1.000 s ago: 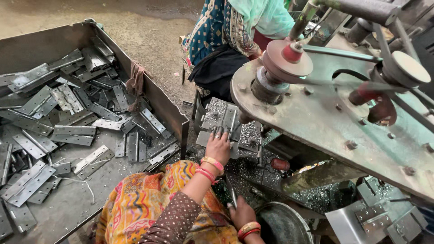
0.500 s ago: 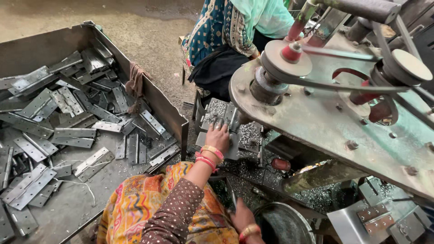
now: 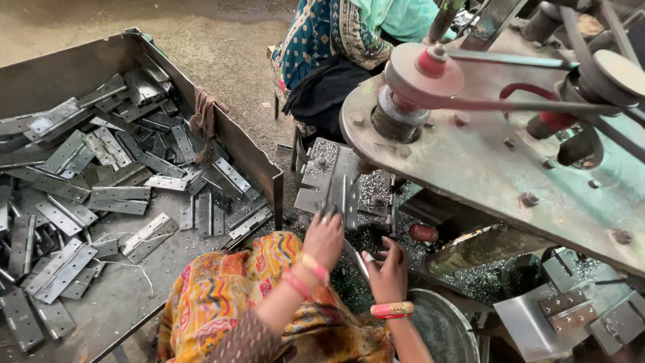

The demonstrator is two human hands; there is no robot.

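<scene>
An open grey hinge (image 3: 330, 180) lies flat on the drill machine's bed under the big steel plate (image 3: 484, 168). My left hand (image 3: 325, 236), with pink bangles at the wrist, hovers at the hinge's near edge, its grimy fingertips bent down onto it and gripping nothing. Just right of it, my right hand (image 3: 388, 270) is curled around a thin grey metal piece (image 3: 355, 258). Metal shavings (image 3: 366, 238) cover the bed between the hands and the hinge. My lap is covered by orange patterned cloth (image 3: 222, 296).
A large steel bin (image 3: 242, 144) on the left holds several grey hinges (image 3: 121, 195). A round metal pan (image 3: 437, 329) sits below my right hand. A pulley (image 3: 423, 70) and belts run on top of the machine. Another person in teal clothing (image 3: 349, 33) sits beyond it. Finished hinges (image 3: 571, 306) lie at right.
My left hand has drawn back from on top of the hinge to its near edge. My right hand has risen into fuller view beside it. The hinge has stayed in place.
</scene>
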